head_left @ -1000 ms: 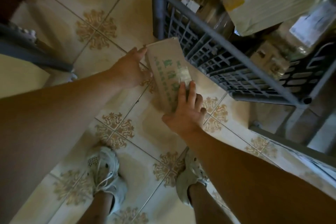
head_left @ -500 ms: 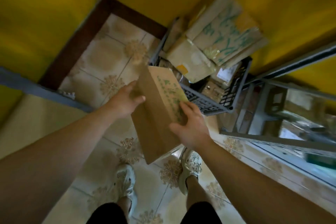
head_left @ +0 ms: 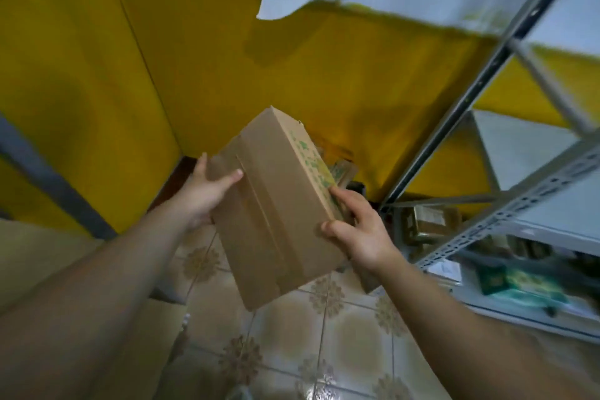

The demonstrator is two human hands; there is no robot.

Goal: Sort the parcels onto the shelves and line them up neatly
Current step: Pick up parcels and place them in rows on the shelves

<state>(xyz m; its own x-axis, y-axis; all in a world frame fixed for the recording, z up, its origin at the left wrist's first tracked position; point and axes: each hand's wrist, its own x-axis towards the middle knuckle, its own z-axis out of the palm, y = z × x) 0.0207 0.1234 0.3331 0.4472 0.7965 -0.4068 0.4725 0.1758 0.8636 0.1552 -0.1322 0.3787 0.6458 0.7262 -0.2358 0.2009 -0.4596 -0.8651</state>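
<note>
I hold the box up in mid-air at the centre of the frame. It is tilted, its plain taped face toward me and its green-printed side turned right. My left hand grips its left edge, thumb laid across the plain face, the rest mostly hidden behind. My right hand clasps the right edge, with its fingers curled onto the printed side and the thumb against the lower corner. The box hangs above the tiled floor, left of the metal rack and clear of it. Brown parcels sit on a low shelf at right, blurred. Behind is a yellow wall.
</note>
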